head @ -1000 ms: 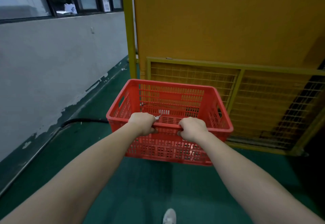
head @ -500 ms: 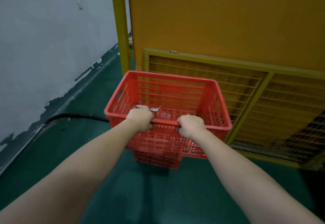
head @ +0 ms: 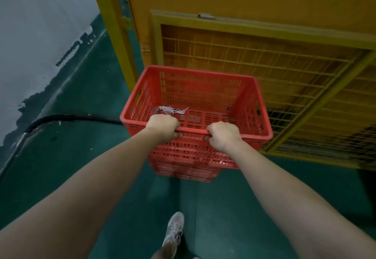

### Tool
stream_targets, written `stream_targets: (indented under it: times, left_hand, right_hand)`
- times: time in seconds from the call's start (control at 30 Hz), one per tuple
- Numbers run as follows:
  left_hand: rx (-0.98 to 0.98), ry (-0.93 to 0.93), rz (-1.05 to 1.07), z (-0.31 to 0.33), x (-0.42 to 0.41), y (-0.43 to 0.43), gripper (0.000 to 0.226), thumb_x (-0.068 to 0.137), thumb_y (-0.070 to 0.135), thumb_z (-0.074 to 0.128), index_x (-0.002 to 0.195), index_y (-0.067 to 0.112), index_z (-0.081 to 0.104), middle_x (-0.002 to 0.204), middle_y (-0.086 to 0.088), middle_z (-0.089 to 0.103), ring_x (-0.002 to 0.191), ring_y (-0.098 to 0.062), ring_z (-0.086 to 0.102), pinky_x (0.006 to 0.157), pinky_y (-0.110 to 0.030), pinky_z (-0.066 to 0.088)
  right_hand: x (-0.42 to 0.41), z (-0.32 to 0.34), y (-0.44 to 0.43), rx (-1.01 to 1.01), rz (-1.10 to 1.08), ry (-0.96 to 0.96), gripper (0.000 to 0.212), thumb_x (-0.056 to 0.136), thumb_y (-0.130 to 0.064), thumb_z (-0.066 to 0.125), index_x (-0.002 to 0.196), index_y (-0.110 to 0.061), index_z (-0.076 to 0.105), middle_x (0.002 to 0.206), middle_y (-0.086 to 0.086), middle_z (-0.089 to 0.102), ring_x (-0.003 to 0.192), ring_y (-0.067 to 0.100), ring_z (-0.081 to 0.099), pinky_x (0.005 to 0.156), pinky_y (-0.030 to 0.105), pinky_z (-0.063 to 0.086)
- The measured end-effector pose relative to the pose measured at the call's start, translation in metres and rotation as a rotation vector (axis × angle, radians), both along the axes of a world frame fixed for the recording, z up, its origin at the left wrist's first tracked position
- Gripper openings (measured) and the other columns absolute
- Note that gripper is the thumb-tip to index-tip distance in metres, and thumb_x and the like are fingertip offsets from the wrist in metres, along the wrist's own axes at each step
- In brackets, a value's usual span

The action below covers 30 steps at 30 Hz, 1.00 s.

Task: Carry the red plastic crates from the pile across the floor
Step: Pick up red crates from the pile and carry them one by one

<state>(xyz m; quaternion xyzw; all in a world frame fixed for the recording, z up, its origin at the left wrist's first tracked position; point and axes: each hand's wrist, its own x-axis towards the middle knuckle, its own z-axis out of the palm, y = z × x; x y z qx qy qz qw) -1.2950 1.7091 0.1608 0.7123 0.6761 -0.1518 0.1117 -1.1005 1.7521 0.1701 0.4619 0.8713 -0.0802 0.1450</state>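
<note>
I hold the red crate (head: pixel 203 91) by its near rim, left hand (head: pixel 162 125) and right hand (head: pixel 222 135) both curled over the edge; it hangs above a second crate (head: pixel 183 172) on the green floor (head: pixel 81 157), before the yellow mesh guard (head: pixel 284 75). Probably light and stiff; the rim grips best

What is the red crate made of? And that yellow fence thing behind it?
The red crate looks like moulded plastic with a smooth finish: thin slotted walls and a thick rim. The yellow mesh panel seems to be painted metal: thin wires crossing in a stiff frame.
</note>
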Motion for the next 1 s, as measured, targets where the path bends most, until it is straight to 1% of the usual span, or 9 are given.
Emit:
stream_targets:
  times: [0.07, 0.17, 0.27, 0.37, 0.43, 0.57, 0.77, 0.9, 1.0]
  left_hand:
    - [-0.023, 0.001, -0.005, -0.018, -0.011, 0.020, 0.034, 0.094, 0.052, 0.050, 0.095, 0.021, 0.063, 0.086, 0.002, 0.061, 0.091, -0.025, 0.062, 0.065, -0.031, 0.046]
    - [-0.026, -0.012, -0.002, -0.043, -0.024, 0.044, 0.034, 0.093, 0.052, 0.051, 0.097, 0.021, 0.064, 0.094, 0.000, 0.065, 0.095, -0.026, 0.063, 0.071, -0.033, 0.048]
    - [-0.058, -0.030, -0.001, -0.064, -0.033, 0.063, 0.031, 0.094, 0.049, 0.051, 0.096, 0.020, 0.063, 0.094, 0.000, 0.066, 0.093, -0.026, 0.063, 0.073, -0.035, 0.052]
    - [-0.077, -0.023, -0.020, -0.084, -0.040, 0.076, 0.029, 0.095, 0.046, 0.050, 0.101, 0.020, 0.064, 0.101, 0.000, 0.065, 0.097, -0.025, 0.062, 0.073, -0.033, 0.049]
    - [-0.103, -0.034, 0.001, -0.095, -0.042, 0.082, 0.029, 0.094, 0.045, 0.050, 0.103, 0.022, 0.065, 0.105, 0.001, 0.066, 0.100, -0.025, 0.062, 0.077, -0.033, 0.050]
    - [-0.166, -0.024, 0.010, -0.115, -0.042, 0.087, 0.031, 0.095, 0.044, 0.047, 0.104, 0.022, 0.066, 0.105, -0.001, 0.067, 0.099, -0.026, 0.063, 0.078, -0.035, 0.051]
    - [-0.281, 0.008, -0.050, -0.133, -0.039, 0.086, 0.038, 0.096, 0.049, 0.044, 0.107, 0.019, 0.064, 0.107, -0.001, 0.064, 0.102, -0.026, 0.061, 0.081, -0.037, 0.052]
    - [-0.310, -0.001, -0.062, -0.138, -0.036, 0.081, 0.036, 0.097, 0.046, 0.044, 0.108, 0.017, 0.062, 0.111, -0.002, 0.063, 0.104, -0.026, 0.059, 0.083, -0.038, 0.052]
    - [-0.315, 0.018, -0.087, -0.137, -0.037, 0.081, 0.037, 0.097, 0.044, 0.043, 0.113, 0.017, 0.061, 0.115, -0.004, 0.062, 0.107, -0.027, 0.059, 0.085, -0.038, 0.051]
  right_hand:
    - [-0.012, -0.017, 0.020, -0.024, -0.005, -0.017, 0.020, 0.095, -0.035, 0.054, 0.102, -0.019, 0.065, 0.107, 0.006, 0.068, 0.101, 0.031, 0.063, 0.075, 0.035, 0.048]
    - [-0.025, -0.040, 0.043, -0.039, -0.012, -0.023, 0.022, 0.095, -0.034, 0.053, 0.105, -0.019, 0.065, 0.110, 0.006, 0.067, 0.106, 0.031, 0.062, 0.077, 0.035, 0.048]
    - [-0.034, -0.061, 0.061, -0.058, -0.021, -0.030, 0.023, 0.095, -0.034, 0.052, 0.108, -0.020, 0.066, 0.112, 0.006, 0.067, 0.107, 0.030, 0.061, 0.079, 0.034, 0.048]
    - [-0.041, -0.081, 0.073, -0.080, -0.035, -0.029, 0.024, 0.096, -0.034, 0.051, 0.109, -0.019, 0.066, 0.111, 0.007, 0.066, 0.106, 0.030, 0.061, 0.080, 0.034, 0.048]
    - [-0.045, -0.094, 0.077, -0.102, -0.043, -0.037, 0.025, 0.097, -0.034, 0.050, 0.109, -0.017, 0.065, 0.110, 0.008, 0.066, 0.105, 0.030, 0.061, 0.079, 0.034, 0.049]
    - [-0.046, -0.118, 0.079, -0.162, -0.063, -0.081, 0.028, 0.099, -0.033, 0.046, 0.110, -0.016, 0.065, 0.110, 0.007, 0.066, 0.103, 0.030, 0.062, 0.077, 0.034, 0.049]
    - [-0.047, -0.138, 0.081, -0.270, -0.092, -0.148, 0.028, 0.098, -0.030, 0.049, 0.115, -0.014, 0.065, 0.115, 0.010, 0.065, 0.107, 0.031, 0.061, 0.079, 0.033, 0.048]
    - [-0.046, -0.146, 0.080, -0.311, -0.107, -0.158, 0.029, 0.097, -0.027, 0.051, 0.118, -0.015, 0.066, 0.117, 0.010, 0.066, 0.108, 0.031, 0.061, 0.086, 0.034, 0.050]
    - [-0.048, -0.145, 0.078, -0.337, -0.111, -0.164, 0.027, 0.097, -0.026, 0.050, 0.117, -0.014, 0.065, 0.116, 0.009, 0.065, 0.107, 0.029, 0.061, 0.082, 0.032, 0.049]
